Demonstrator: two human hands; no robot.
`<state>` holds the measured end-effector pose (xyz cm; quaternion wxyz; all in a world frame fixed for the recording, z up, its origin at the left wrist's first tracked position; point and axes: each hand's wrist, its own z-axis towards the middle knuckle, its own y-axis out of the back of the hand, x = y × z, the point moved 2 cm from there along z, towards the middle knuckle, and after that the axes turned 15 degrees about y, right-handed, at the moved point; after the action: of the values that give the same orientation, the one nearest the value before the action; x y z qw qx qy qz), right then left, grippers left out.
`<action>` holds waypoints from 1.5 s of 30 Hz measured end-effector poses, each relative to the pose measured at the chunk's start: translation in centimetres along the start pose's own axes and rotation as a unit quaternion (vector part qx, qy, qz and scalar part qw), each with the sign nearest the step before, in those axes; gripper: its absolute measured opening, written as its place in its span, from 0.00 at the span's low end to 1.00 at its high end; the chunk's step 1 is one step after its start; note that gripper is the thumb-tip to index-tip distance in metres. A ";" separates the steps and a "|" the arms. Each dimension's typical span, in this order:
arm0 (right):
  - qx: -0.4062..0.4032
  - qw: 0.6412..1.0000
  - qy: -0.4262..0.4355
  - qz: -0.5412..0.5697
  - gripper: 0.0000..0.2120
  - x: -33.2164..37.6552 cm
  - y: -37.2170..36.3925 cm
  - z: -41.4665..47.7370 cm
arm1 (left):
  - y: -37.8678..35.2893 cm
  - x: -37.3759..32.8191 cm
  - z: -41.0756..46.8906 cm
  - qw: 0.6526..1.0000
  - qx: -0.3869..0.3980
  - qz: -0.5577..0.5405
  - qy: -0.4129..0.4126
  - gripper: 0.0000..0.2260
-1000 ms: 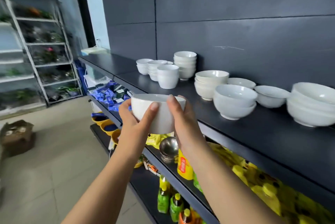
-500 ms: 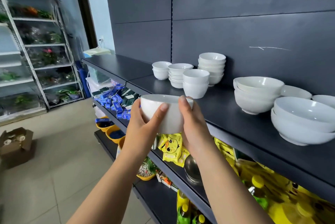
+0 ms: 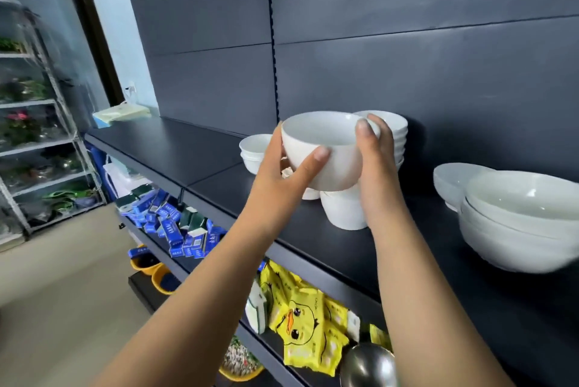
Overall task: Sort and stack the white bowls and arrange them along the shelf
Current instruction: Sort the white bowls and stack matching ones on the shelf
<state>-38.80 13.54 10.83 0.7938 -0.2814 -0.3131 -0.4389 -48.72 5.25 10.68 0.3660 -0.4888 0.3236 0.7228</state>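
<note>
Both hands hold one deep white bowl (image 3: 326, 148) in the air above the dark shelf (image 3: 200, 158). My left hand (image 3: 282, 167) grips its left side with the thumb across the front. My right hand (image 3: 374, 161) grips the right side, a finger over the rim. Right under the held bowl stands a similar deep bowl (image 3: 343, 209) on the shelf. Behind are a tall stack of small bowls (image 3: 396, 136) and a short stack (image 3: 255, 151) at the left. Wide bowls are stacked at the right (image 3: 517, 230), with another bowl (image 3: 451, 181) behind them.
The shelf's left part holds only a pale flat pack (image 3: 119, 114) at its far end. Lower shelves carry blue boxes (image 3: 169, 223), yellow duck packets (image 3: 304, 324) and a metal ladle (image 3: 366, 364). A wire rack with plants (image 3: 37, 123) stands across the floor at the left.
Both hands have lifted the bowl up and forward over the shelf, above the deep bowl standing there. The view has moved closer and to the left along the shelf.
</note>
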 end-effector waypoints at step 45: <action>-0.163 0.961 -0.043 -0.220 0.16 -8.0 7.9 2.5 | -11.5 10.4 9.7 0.990 0.080 -0.110 -0.037 0.40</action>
<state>-35.88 23.09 5.13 0.6069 -0.3493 -0.3253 -0.6355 -46.21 21.52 2.62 0.4931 -0.4634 0.3104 0.6676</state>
